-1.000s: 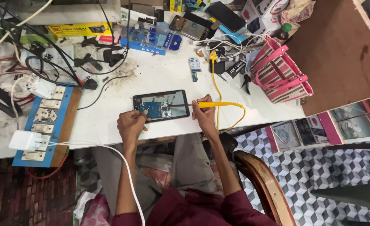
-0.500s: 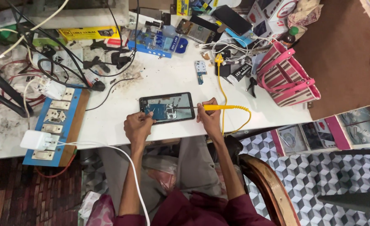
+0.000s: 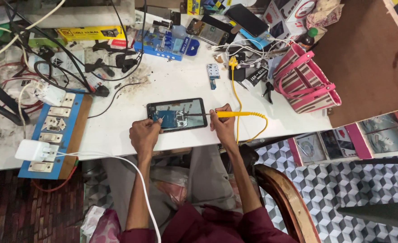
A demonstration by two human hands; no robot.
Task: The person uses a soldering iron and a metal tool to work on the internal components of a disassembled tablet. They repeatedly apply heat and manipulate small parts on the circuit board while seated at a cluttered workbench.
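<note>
Yellow-handled probe [image 3: 229, 114] sits pinched in the closed fingers of my right hand [image 3: 222, 124], its dark tip reaching left onto the opened tablet [image 3: 177, 115]. My left hand [image 3: 143, 134] has its fingers curled on the tablet's near left corner, pinning it flat on the white bench [image 3: 176, 81]. Further out, a blue switch board [image 3: 52, 135] lies far left, a pink striped bag [image 3: 304, 83] to the right
</note>
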